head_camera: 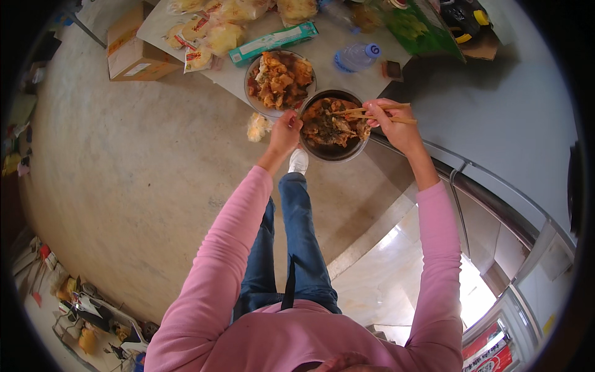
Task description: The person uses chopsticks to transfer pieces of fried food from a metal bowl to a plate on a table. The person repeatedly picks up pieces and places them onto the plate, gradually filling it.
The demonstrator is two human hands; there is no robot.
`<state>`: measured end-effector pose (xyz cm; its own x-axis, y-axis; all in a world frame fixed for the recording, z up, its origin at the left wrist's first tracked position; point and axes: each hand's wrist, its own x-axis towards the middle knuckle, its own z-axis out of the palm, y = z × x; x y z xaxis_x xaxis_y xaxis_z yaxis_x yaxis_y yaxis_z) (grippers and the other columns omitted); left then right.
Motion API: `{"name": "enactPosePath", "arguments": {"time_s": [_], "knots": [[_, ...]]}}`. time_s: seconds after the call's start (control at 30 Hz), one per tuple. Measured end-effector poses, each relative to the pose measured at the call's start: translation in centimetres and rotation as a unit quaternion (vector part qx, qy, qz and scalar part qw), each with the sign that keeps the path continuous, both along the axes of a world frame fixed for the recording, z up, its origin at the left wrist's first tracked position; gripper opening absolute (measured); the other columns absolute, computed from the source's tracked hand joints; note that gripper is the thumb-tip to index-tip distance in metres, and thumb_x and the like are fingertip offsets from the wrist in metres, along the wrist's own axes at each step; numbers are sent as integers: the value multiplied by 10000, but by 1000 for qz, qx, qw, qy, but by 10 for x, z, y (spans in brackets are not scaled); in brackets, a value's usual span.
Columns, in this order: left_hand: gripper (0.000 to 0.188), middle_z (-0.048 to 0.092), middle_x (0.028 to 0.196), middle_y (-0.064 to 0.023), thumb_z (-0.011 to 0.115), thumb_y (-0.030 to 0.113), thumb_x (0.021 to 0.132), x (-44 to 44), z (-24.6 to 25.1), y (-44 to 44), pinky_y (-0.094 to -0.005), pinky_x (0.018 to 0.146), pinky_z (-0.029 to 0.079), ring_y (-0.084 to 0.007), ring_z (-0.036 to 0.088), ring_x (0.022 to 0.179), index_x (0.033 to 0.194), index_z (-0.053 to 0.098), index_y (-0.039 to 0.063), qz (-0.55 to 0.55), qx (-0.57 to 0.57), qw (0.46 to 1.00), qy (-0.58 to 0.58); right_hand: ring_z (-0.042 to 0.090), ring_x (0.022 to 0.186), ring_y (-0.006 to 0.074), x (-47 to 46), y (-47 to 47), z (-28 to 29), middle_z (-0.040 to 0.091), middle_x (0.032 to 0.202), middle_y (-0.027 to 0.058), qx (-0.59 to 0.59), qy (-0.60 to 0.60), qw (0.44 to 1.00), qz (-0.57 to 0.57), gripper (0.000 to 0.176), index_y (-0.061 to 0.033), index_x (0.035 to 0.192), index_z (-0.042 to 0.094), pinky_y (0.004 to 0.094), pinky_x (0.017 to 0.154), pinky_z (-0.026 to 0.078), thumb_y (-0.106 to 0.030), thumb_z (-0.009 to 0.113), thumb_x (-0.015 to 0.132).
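My left hand pinches the left rim of a round metal bowl at the table's near corner. Dark, saucy cooked food fills much of the bowl. At the bowl's right side my right hand holds a pair of wooden chopsticks, their tips in the food. A second round dish, heaped with orange-brown cooked pieces, stands just beyond and to the left of the bowl, its near edge close to my left hand.
The table also bears a green-and-white long box, bagged breads, a clear plastic bottle and a small dark container. A cardboard box stands at its left. A metal railing runs at the right.
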<state>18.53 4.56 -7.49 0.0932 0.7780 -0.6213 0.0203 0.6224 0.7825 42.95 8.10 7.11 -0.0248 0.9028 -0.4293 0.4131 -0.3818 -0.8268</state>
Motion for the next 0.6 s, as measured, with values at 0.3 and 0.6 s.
{"name": "enactPosePath", "arguments": {"time_s": [0.3, 0.6], "knots": [[185, 582, 878, -83, 586, 107, 925, 1, -10, -2, -341, 413, 553, -186, 628, 659, 1092, 575, 27, -33, 57, 995, 72, 652, 708, 103, -3, -18, 3, 692, 846, 78, 35, -35, 999, -19, 250, 50, 1021, 696, 232, 652, 547, -173, 588, 984], [208, 618, 821, -88, 623, 134, 907, -4, -16, 5, -265, 566, 511, -188, 652, 708, 1100, 614, 57, -71, 215, 944, 242, 675, 690, 115, -3, -42, -10, 705, 859, 98, 38, -10, 996, -81, 285, 56, 1026, 689, 236, 641, 556, -206, 585, 989]]}}
